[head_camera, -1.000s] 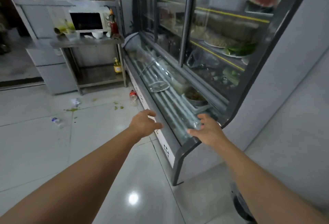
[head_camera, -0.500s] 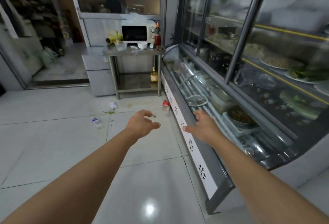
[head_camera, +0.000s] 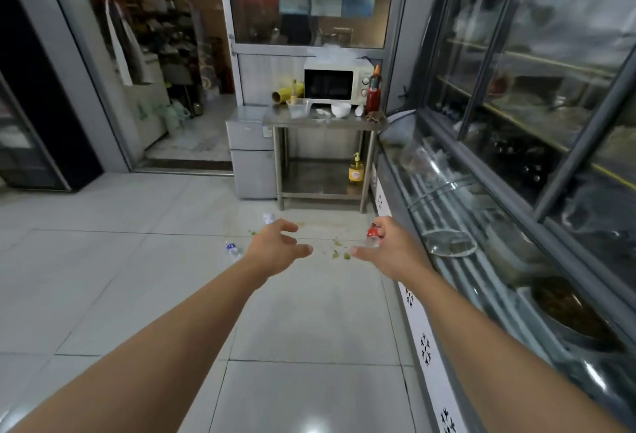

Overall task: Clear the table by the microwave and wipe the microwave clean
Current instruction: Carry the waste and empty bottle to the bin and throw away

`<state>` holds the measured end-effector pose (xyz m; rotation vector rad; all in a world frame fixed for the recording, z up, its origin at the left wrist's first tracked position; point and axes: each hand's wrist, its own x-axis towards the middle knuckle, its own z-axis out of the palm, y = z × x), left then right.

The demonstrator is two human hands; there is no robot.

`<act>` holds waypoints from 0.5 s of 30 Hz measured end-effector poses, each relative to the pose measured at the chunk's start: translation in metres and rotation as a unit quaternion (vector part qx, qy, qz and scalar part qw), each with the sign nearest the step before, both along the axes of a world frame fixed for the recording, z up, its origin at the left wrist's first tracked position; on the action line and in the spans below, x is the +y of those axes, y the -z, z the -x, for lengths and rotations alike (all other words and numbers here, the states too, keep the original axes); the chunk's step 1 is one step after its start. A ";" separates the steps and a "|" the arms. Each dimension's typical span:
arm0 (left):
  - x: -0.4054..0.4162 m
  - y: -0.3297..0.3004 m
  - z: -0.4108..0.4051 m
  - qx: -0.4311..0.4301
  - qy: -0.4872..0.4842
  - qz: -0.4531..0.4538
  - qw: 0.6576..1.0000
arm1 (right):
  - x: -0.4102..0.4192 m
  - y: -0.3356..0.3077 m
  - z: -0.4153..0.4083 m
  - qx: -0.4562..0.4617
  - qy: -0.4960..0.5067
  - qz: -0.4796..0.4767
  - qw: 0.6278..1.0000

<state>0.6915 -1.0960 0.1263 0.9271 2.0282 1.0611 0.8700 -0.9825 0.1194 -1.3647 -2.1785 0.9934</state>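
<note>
Tiled shop floor, both hands out and holding nothing.
The left hand (head_camera: 275,249) and right hand (head_camera: 392,249) hover with loosely spread fingers; far ahead the microwave (head_camera: 337,84) sits on a cluttered steel table (head_camera: 323,122), scraps littering the floor (head_camera: 144,260) beside a glass display fridge (head_camera: 488,212).

Both arms extend forward, bare from the forearm down, elbows nearly straight. The left hand (head_camera: 275,250) is held palm down with fingers loosely spread and slightly curled, thumb pointing toward the right hand; it holds nothing. The right hand (head_camera: 392,250) is level with the left hand and well apart from it, palm turned inward, fingers relaxed and partly extended forward, thumb pointing left; it holds nothing.
</note>
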 end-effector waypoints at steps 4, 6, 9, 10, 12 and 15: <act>0.056 -0.006 0.029 0.004 -0.029 0.003 1.000 | 0.064 -0.008 0.031 -0.001 -0.016 -0.010 1.000; 0.081 -0.010 0.042 0.002 -0.039 0.001 0.999 | 0.093 -0.012 0.045 0.006 -0.026 -0.010 1.000; 0.113 -0.011 0.061 0.001 -0.055 0.005 0.998 | 0.134 -0.017 0.066 0.013 -0.036 -0.010 0.999; 0.123 -0.012 0.068 0.003 -0.059 0.007 0.998 | 0.146 -0.018 0.073 0.015 -0.039 -0.008 0.999; 0.145 -0.013 0.081 0.003 -0.064 0.007 0.998 | 0.168 -0.018 0.086 0.024 -0.045 0.001 0.999; 0.177 -0.011 0.101 0.003 -0.064 0.006 0.998 | 0.202 -0.014 0.109 0.034 -0.050 0.008 0.998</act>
